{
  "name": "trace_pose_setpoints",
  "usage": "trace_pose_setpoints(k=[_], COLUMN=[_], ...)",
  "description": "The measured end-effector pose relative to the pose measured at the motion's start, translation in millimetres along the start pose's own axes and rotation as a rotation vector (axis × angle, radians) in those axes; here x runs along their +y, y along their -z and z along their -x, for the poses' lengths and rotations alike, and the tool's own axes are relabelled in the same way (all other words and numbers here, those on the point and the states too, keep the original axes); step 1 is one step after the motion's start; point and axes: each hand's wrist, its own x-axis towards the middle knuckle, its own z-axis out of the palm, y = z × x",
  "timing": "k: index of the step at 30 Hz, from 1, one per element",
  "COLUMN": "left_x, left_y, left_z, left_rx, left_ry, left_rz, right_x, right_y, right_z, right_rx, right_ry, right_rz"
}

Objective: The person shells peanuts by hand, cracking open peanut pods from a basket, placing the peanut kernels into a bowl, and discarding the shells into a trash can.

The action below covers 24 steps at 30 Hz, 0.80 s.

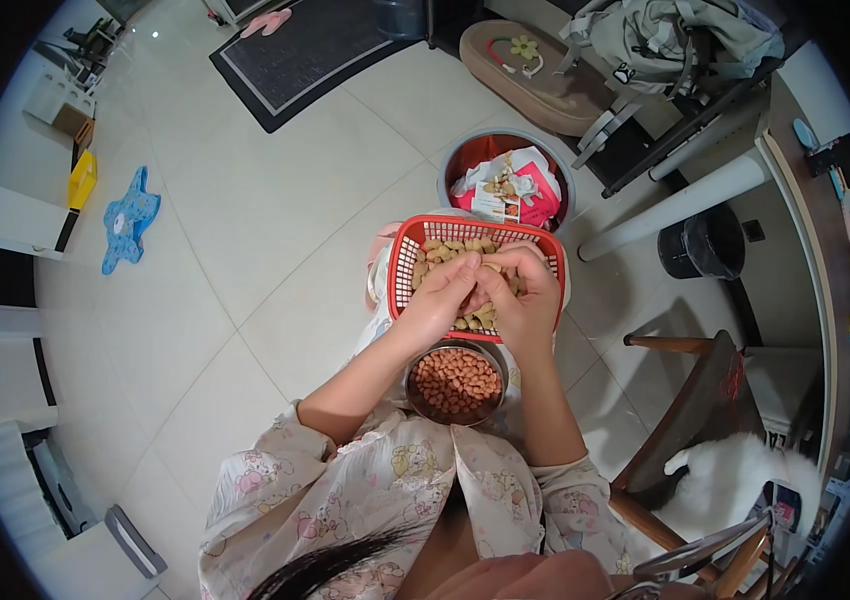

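Note:
A red plastic basket (398,262) of unshelled peanuts (442,250) rests across the lap. Above it, my left hand (442,292) and my right hand (523,296) meet, fingertips pinched together. Whatever lies between the fingers is too small and covered to make out. Close to my body, just below the basket, stands a round metal bowl (411,398) full of shelled reddish-brown peanuts (457,382). Beyond the basket, a round bin (447,172) holds crumpled white and pink packaging (539,190) with peanut shells (505,184) on top.
At right are a desk (795,215) with a white leg (680,205), a black bin (687,250), and a chair (680,400) with a white furry animal (740,480). A blue cloth item (130,222) lies on the tiled floor at left; a dark mat (320,50) lies ahead.

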Motion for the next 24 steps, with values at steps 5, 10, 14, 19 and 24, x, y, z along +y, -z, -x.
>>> trace_pose_setpoints(k=[5,10,14,19,24], left_x=[-6,-4,-5,-9,-18], left_y=[4,4,4,-7,-17], left_z=[-4,-3,-5,-7,-9], left_rx=[-0.057,-0.115,-0.086,-0.013,0.191], left_ry=[0.049,0.138,0.176,0.078,-0.131], left_rz=[0.131,0.385,0.460,0.457,0.074], right_x=[12,19,22,-3,5], right_y=[3,5,8,-3,-10], right_z=[3,0,0,-2,3], right_rx=[0.002,-0.025,-0.044,0.086,0.199], right_ry=[-0.116,-0.078,-0.113,-0.256,-0.009], right_rz=[-0.128,-0.154,-0.171,-0.193,0.088])
